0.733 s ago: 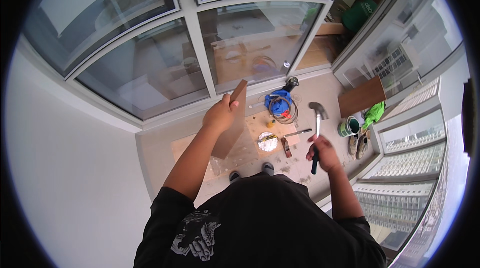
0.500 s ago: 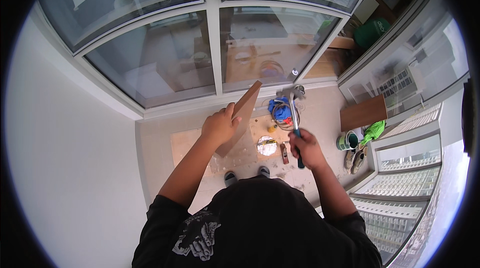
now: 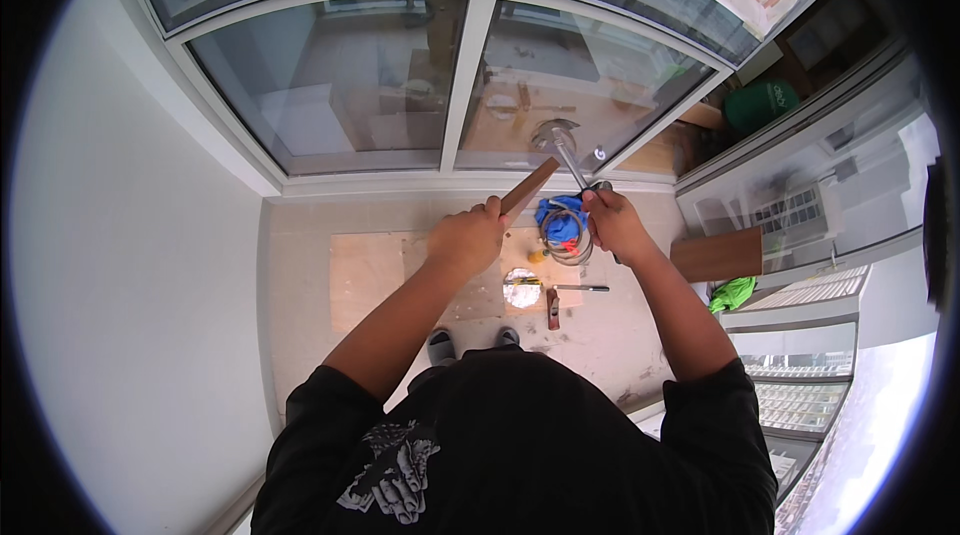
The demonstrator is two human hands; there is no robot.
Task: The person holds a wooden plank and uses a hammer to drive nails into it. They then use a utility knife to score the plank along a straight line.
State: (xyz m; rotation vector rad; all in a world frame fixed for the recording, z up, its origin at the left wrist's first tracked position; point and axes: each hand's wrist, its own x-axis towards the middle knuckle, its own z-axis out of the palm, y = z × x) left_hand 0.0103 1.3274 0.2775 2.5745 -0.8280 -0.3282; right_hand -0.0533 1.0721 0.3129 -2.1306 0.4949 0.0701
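Observation:
My left hand (image 3: 468, 237) is closed round a brown wooden board (image 3: 530, 191), which slants up and to the right with its narrow edge toward me. In my right hand (image 3: 616, 225) is a hammer (image 3: 568, 155), gripped by the handle. Its head is raised just beyond the board's far end, slightly blurred; I cannot tell whether it touches the board. Below the hands, on the floor, lie a wooden hand plane (image 3: 553, 310), a slim dark-handled tool (image 3: 582, 287) and a whitish round disc (image 3: 521, 293) with a yellow tool on it.
Flat plywood (image 3: 365, 280) covers part of the tiled floor. Beyond it lie a blue cloth (image 3: 560, 223) and a coiled hose. Framed glass panes (image 3: 590, 70) rise ahead, a white wall (image 3: 150, 265) at left. A brown panel (image 3: 716, 260) and green bag (image 3: 733, 293) stand at right.
The hammer has swung up and away from me as my right hand rose. My left hand and the board have moved right, and the board now shows mostly its edge. The view has shifted.

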